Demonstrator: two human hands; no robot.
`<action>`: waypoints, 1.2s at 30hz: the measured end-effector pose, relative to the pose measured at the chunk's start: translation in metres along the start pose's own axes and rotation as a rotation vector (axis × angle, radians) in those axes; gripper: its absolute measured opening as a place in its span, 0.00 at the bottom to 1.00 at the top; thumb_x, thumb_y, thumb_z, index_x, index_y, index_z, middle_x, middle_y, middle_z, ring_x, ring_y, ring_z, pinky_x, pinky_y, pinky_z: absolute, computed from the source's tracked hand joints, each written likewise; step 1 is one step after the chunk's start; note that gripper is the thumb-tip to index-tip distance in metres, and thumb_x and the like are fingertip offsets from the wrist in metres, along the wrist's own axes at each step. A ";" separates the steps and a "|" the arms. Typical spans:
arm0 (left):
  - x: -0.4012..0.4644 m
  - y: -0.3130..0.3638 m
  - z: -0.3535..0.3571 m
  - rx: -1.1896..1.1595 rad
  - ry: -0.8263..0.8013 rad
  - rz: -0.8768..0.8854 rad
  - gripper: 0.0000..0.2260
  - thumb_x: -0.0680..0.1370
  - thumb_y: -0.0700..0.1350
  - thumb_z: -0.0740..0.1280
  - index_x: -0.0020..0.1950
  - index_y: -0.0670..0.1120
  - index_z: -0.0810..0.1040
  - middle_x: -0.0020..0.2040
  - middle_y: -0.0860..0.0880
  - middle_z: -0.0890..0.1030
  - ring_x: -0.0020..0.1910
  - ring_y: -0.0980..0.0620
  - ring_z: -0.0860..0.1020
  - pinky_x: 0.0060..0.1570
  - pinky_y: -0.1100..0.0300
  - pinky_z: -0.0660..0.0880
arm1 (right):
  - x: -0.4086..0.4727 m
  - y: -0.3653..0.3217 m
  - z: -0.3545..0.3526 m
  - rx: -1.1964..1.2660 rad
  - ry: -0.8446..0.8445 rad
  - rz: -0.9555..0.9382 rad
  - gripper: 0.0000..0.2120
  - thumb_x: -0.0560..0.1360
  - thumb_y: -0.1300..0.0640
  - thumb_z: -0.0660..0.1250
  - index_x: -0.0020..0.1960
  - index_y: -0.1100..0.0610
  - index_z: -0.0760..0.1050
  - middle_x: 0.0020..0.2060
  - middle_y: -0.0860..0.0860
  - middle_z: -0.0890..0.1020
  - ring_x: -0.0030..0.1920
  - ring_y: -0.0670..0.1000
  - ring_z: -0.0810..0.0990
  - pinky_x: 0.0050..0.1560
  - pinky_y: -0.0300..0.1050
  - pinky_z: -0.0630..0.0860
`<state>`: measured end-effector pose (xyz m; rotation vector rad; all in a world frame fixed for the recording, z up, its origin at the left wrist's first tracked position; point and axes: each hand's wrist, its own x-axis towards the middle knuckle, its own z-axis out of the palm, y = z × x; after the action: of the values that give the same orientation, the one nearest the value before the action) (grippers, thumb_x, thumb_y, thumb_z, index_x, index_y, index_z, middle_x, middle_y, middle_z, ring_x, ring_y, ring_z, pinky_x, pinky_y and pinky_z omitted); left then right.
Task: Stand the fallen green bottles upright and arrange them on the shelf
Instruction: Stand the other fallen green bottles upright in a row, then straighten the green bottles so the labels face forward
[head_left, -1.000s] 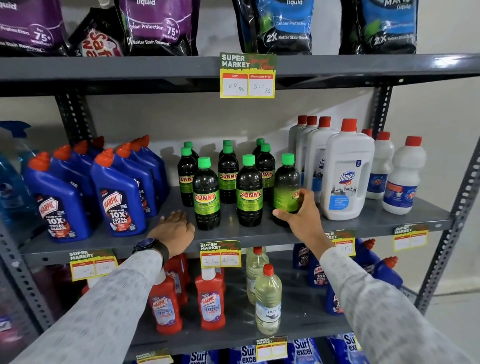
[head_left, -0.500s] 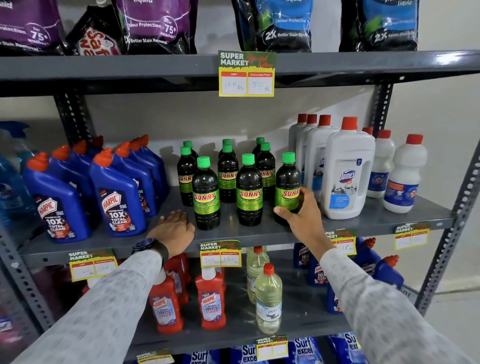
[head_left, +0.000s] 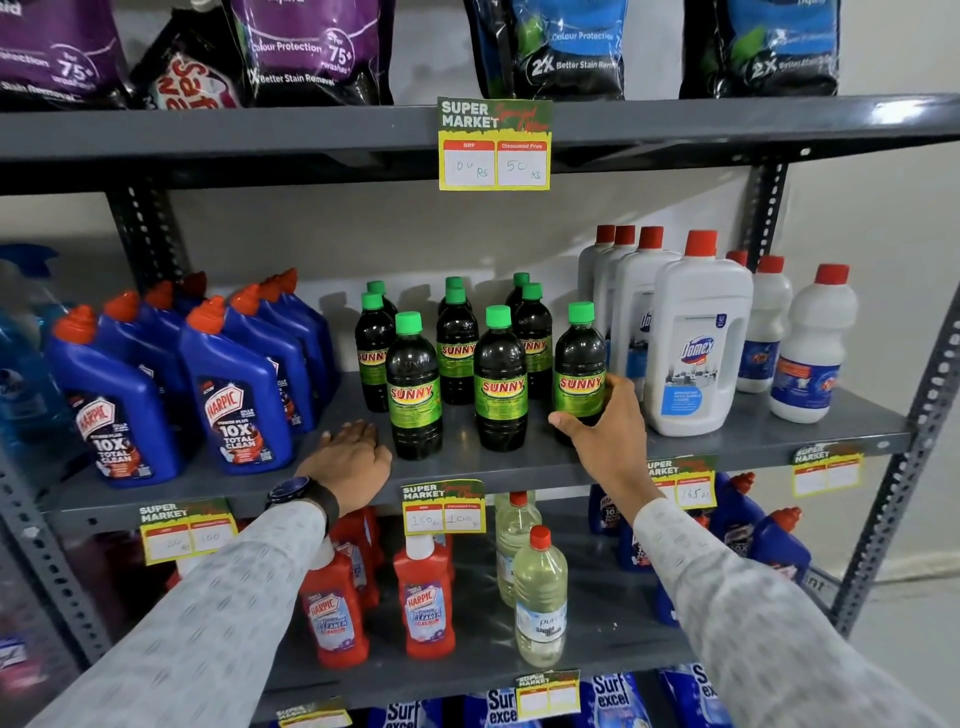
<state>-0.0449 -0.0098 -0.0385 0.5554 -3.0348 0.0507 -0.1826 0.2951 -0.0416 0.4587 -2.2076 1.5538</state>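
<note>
Several dark Sunny bottles with green caps and green labels stand upright in the middle of the grey shelf (head_left: 519, 465). Three form the front row: one at the left (head_left: 414, 379), one in the middle (head_left: 500, 376), one at the right (head_left: 578, 364). Others stand behind them (head_left: 457, 343). My right hand (head_left: 605, 431) wraps around the lower part of the right front bottle, thumb in front, fingers behind. My left hand (head_left: 349, 457) lies flat, palm down, on the shelf just left of the left front bottle, holding nothing.
Blue Harpic bottles (head_left: 236, 389) crowd the shelf's left part. White Domex bottles (head_left: 693, 343) with red caps stand close to the right of my right hand. Price tags (head_left: 444, 506) hang on the shelf edge. Red Harpic bottles (head_left: 426, 597) and clear bottles (head_left: 540, 597) fill the shelf below.
The right front bottle has been turned under my right hand, so its Sunny label now faces forward. My left hand has stayed flat on the shelf.
</note>
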 end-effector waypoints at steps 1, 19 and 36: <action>0.000 -0.001 0.000 -0.017 0.004 -0.003 0.26 0.83 0.45 0.49 0.80 0.39 0.55 0.83 0.39 0.52 0.82 0.42 0.51 0.78 0.43 0.49 | 0.000 0.000 0.000 -0.007 0.000 -0.003 0.38 0.68 0.50 0.83 0.71 0.53 0.67 0.64 0.50 0.77 0.62 0.50 0.77 0.62 0.47 0.75; -0.014 0.020 -0.017 -1.204 0.212 0.029 0.48 0.66 0.56 0.80 0.80 0.54 0.60 0.72 0.54 0.74 0.69 0.55 0.74 0.72 0.51 0.69 | -0.040 -0.040 0.041 -0.105 -0.172 -0.060 0.41 0.73 0.50 0.79 0.79 0.55 0.64 0.71 0.52 0.77 0.72 0.54 0.74 0.71 0.58 0.73; -0.017 -0.009 -0.014 -1.141 0.301 0.087 0.31 0.68 0.47 0.81 0.69 0.50 0.75 0.59 0.54 0.82 0.59 0.58 0.80 0.61 0.60 0.75 | -0.040 -0.062 0.073 -0.064 -0.249 -0.022 0.37 0.71 0.53 0.81 0.75 0.56 0.68 0.64 0.52 0.82 0.64 0.53 0.80 0.62 0.49 0.77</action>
<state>-0.0252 -0.0120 -0.0254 0.2488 -2.2449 -1.3239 -0.1277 0.2068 -0.0332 0.6872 -2.4188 1.4781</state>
